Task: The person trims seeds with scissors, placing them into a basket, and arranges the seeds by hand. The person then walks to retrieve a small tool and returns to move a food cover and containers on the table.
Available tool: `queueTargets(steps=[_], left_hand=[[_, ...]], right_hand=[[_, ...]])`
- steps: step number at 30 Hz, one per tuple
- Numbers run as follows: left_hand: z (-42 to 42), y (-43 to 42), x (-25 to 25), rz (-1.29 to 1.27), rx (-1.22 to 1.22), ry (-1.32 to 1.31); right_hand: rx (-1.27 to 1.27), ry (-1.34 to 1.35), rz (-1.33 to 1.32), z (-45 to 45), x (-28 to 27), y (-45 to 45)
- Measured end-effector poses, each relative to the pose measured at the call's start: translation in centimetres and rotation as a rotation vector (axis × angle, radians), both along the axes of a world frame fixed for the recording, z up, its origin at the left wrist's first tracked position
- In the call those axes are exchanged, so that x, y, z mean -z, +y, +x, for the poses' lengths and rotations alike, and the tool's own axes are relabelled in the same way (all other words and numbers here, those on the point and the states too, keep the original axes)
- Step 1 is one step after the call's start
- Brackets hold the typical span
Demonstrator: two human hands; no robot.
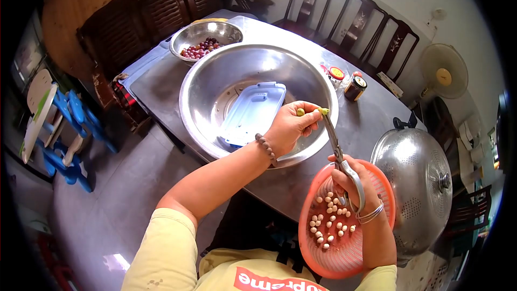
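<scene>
My left hand, with a beaded bracelet at the wrist, is closed in a pinch over the right side of a big metal basin. A small round green fruit shows at its fingers, and a second green piece lies at the tips of the scissors. My right hand is wrapped round the grey scissor handles, above an orange plastic basket. Several small pale round pieces lie in that basket. Inside the basin rests a light-blue plastic container or lid.
Behind the basin, a smaller metal bowl holds red round fruits. Jars stand right of the basin on the grey table. A large perforated metal lid is beside the basket. Chairs and a fan stand beyond.
</scene>
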State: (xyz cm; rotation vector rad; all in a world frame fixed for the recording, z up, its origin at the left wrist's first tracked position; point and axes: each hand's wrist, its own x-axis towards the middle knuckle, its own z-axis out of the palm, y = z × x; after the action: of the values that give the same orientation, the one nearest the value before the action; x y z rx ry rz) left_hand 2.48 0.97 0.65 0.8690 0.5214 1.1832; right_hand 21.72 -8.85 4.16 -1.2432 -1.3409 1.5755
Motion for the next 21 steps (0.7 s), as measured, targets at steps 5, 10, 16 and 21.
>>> queueTargets(steps=[5,10,16,21], left_hand=[[0.28,-0.21,-0.07,0.008,-0.053,0.058],[0.6,-0.67,-0.43,0.111,-0.164,0.178],[0.67,-0.54,0.13,0.225,-0.231,0.232],[0.59,-0.71,-0.27,0.283,-0.269,0.321]], right_hand=[[-0.012,0.002,-0.004,0.11,0.38,0.08],[0.002,0.042,-0.027,-0.13,0.1,0.15],[-0.02,0.085,-0.069,0.0,-0.45,0.22],[-0.017,0.069,-0.08,-0.11,-0.39,0.34]])
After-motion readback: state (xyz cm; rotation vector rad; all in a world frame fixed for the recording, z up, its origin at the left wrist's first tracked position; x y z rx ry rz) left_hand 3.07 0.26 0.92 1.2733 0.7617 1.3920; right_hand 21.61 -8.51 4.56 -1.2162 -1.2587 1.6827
